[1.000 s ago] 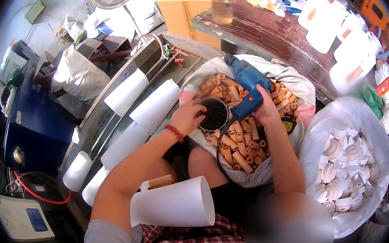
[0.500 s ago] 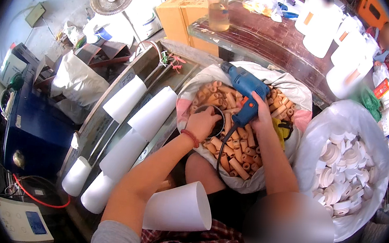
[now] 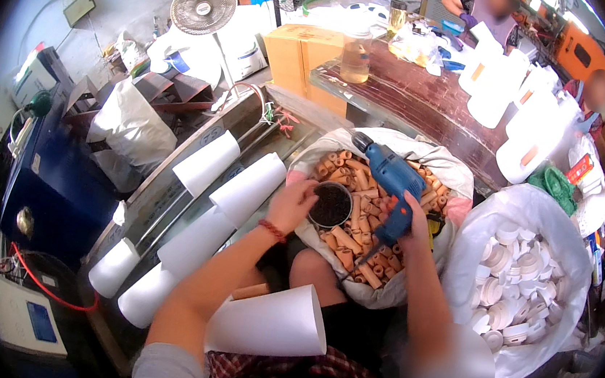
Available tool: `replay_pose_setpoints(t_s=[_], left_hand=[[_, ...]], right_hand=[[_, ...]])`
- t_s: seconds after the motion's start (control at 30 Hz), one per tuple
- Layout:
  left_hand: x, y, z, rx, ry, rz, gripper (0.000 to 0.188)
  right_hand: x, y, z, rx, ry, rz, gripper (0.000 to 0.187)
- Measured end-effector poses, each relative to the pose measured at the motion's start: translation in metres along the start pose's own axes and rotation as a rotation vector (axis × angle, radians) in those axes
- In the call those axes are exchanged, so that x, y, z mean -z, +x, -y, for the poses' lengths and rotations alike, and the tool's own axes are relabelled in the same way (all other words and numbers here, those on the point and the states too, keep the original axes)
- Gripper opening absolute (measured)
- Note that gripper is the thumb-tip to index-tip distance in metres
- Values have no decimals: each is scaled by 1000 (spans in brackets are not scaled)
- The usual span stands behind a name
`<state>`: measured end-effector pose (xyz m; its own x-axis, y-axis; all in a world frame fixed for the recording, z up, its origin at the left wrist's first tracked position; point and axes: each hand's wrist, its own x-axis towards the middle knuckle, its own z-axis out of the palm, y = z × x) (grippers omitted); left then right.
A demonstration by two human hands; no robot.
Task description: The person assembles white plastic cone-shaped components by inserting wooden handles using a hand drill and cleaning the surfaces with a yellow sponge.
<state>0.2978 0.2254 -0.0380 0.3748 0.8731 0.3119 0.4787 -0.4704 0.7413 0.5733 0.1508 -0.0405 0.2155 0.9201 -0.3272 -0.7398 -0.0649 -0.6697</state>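
In my right hand is a blue power drill, gripped by its handle and tilted so the chuck points up and to the left. Its dark cord trails down over the sack. My left hand is at the left rim of a round bowl of small dark pieces, probably screws. Its fingertips are drawn together, and whatever they pinch is too small to make out. The bowl rests on many short orange-brown tubes inside an open white sack. Across my lap lies a white tapered tube.
To the left, several white tapered sleeves sit on metal rods over a wooden trough. A plastic bag of white ring-shaped parts stands at right. Beyond are a dark red table, a jar, a carton, a fan and other people.
My left hand has come up out of the bowl to its left rim, uncovering the dark pieces. The drill remains in my right hand, and the whole view has shifted slightly.
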Motion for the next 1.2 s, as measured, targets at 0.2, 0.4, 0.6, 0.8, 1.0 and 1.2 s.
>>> replay_pose_setpoints(t_s=[0.2,0.4,0.6,0.8,1.0,1.2], left_hand=[[88,-65,14,662,-753,-53,23],[107,-127,44,861,-990,-240,20],[98,-139,55,904,-1061,-188,16],[88,-133,55,913,-1116,-169,17],[87,-132,53,917,-1132,-172,16],[82,-132,58,846,-1003,-182,16]], right_hand=[[25,-103,3,-95,-229,-103,38],[38,-134,-39,-171,-332,176,47],[65,-121,-53,-363,-333,188,56],[60,-121,-52,-320,-391,187,59],[61,-118,-52,-317,-406,188,59],[57,-116,-49,-345,-370,222,58]])
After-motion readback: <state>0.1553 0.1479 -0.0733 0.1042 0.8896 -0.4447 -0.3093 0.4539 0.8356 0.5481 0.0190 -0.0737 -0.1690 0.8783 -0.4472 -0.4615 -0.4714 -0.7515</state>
